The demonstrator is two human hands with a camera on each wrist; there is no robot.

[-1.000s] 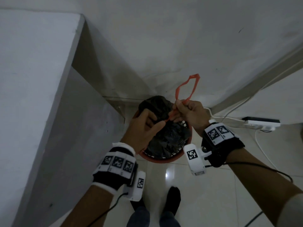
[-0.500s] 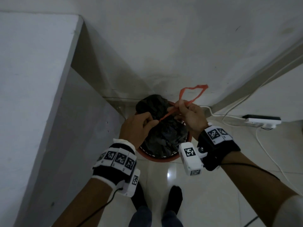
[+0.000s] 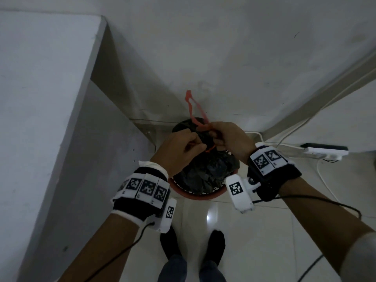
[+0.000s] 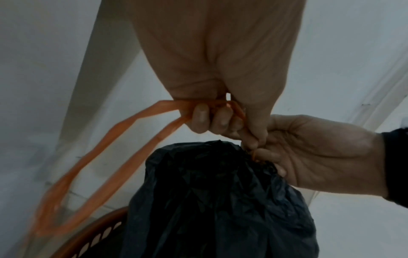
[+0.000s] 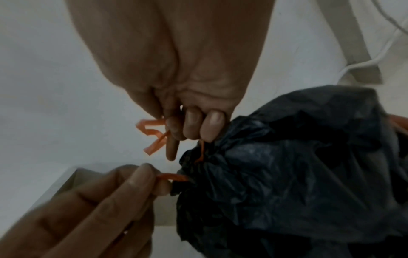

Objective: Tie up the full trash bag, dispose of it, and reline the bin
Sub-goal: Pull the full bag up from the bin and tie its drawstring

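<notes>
A full black trash bag (image 3: 205, 171) (image 4: 220, 200) (image 5: 287, 174) sits in a round red bin (image 3: 195, 197) against the wall. Its mouth is gathered shut by an orange drawstring (image 3: 193, 106) (image 4: 110, 143) (image 5: 154, 132). Both hands meet at the bag's neck. My left hand (image 3: 183, 151) (image 4: 209, 120) (image 5: 132, 183) holds the string with curled fingers. My right hand (image 3: 227, 137) (image 4: 309, 153) (image 5: 189, 125) pinches the string just above the gathered plastic. A long loop of string stands up behind the hands.
A tall white cabinet side (image 3: 50, 98) stands close on the left. The wall is right behind the bin. A white power strip (image 3: 323, 151) with cables lies on the floor at the right. My feet (image 3: 215, 247) stand on glossy tiles just before the bin.
The orange loop has swung from the right over to the upper left. Both hands have drawn closer together at the bag's neck.
</notes>
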